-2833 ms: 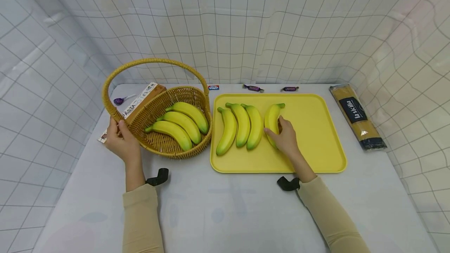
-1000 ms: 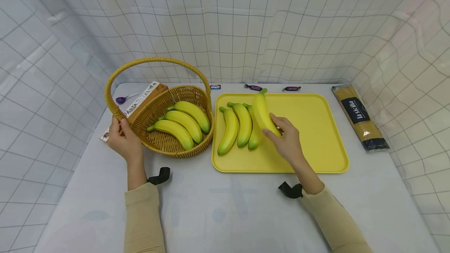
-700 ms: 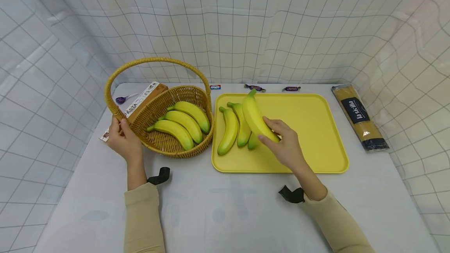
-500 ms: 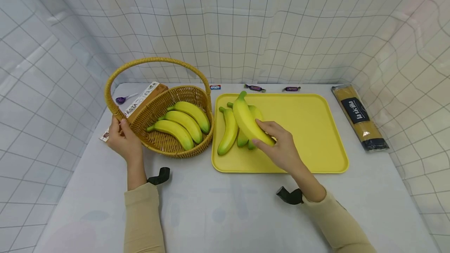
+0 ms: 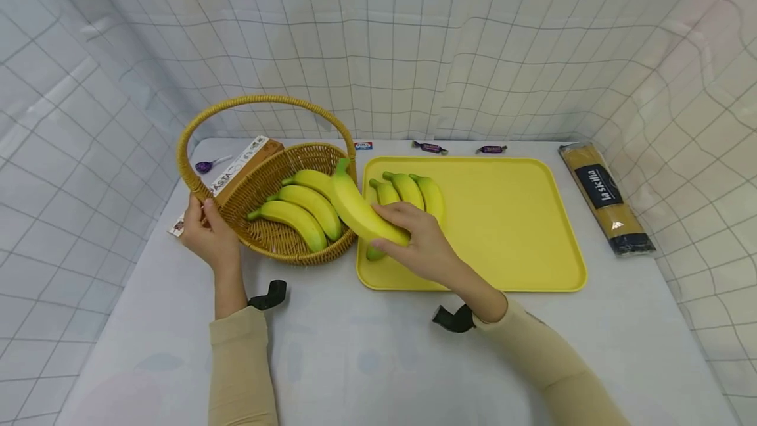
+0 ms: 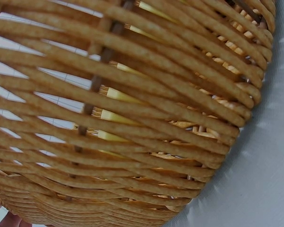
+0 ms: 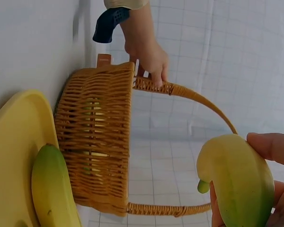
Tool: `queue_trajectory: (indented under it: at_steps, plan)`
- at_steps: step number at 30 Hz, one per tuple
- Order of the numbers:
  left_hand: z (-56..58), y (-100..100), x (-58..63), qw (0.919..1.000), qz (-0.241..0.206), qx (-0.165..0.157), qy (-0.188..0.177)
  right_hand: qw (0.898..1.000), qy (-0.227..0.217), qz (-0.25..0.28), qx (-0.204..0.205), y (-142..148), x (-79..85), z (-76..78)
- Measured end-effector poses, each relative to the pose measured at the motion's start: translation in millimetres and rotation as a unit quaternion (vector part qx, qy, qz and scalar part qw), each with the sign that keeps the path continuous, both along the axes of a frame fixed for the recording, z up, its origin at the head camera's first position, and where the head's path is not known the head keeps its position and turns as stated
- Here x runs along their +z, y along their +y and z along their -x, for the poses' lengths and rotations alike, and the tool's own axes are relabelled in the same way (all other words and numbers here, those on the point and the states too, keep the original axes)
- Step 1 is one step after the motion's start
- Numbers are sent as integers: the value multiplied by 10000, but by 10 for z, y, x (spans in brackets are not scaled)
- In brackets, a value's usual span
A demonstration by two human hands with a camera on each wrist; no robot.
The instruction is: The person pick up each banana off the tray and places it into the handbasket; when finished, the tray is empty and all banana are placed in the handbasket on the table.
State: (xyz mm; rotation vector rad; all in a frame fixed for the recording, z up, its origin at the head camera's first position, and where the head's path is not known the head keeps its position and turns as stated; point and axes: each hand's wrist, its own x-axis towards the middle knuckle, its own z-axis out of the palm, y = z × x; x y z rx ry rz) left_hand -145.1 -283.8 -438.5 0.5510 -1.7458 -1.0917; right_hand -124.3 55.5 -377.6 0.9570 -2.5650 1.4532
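In the head view my right hand grips a yellow banana by its lower end, raised above the gap between basket and tray. Its green stem points up and left, over the right rim of the wicker basket. Three bananas lie side by side in that basket. My left hand pinches the basket's left side at the foot of the tall handle. On the yellow tray rest three more bananas, partly hidden by my right hand. The right wrist view shows the held banana between thumb and fingers.
Behind the basket stands a pasta box, with a purple lollipop beside it. Two wrapped candies and a small red-blue packet lie along the back. A spaghetti bag lies right of the tray.
My right hand has picked a banana up off the tray and carried it left, over the other bananas to the basket's right rim. The left hand keeps its place on the basket.
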Motion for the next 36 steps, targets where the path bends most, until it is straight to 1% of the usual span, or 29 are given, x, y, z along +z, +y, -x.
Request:
queue_trajectory:
  at_steps: [5,10,16,20,23,27,32,36]
  plan:
    - [3,14,8,10000,36,-9,-59,9992,-35,-174,368,-298,9,105]
    - [9,12,0,9999,101,8,-90,9975,-156,-308,611,-572,-5,228]
    - [15,13,2,9999,-16,88,-85,9940,-250,-590,881,-872,-67,332]
    - [20,-8,-8,10000,9,93,3,9904,-242,-874,1042,-1070,-139,375]
    - [24,-23,-19,9999,28,103,55,9877,-230,-1070,1121,-1204,-187,400]
    - [35,-28,-30,9999,8,101,84,9855,-270,-1238,1125,-1341,-240,429]
    - [32,-17,-17,9999,14,50,111,9840,-414,-1323,1122,-1461,-293,456]
    - [18,-6,7,10000,-17,3,23,9805,-521,-1500,1158,-1538,-324,473]
